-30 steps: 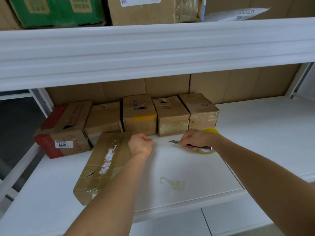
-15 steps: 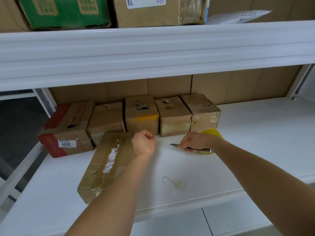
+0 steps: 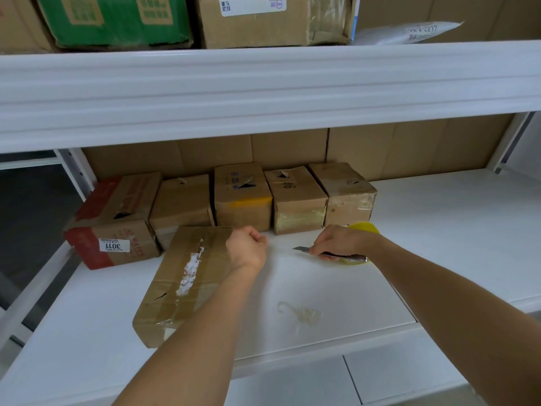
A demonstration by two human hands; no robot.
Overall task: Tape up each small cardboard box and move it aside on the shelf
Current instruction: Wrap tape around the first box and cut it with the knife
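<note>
A flat brown cardboard box (image 3: 187,276) with clear tape and a torn white label strip lies on the white shelf (image 3: 439,244) at front left. My left hand (image 3: 246,247) is a closed fist at the box's far right corner; nothing shows in it. My right hand (image 3: 342,240) grips a metal utility knife (image 3: 301,249), its blade pointing left toward the fist. A yellow tape roll (image 3: 364,228) lies under and behind that hand. Several small cardboard boxes (image 3: 295,200) stand in a row along the back.
A red-trimmed box (image 3: 114,227) labelled 3011 ends the row at the left. A crumpled scrap of clear tape (image 3: 301,313) lies near the front edge. The upper shelf beam (image 3: 263,92) hangs low overhead, with bigger cartons (image 3: 254,22) on it.
Both hands have hardly moved; the knife stays pointed at the left fist. The view has shifted slightly.
</note>
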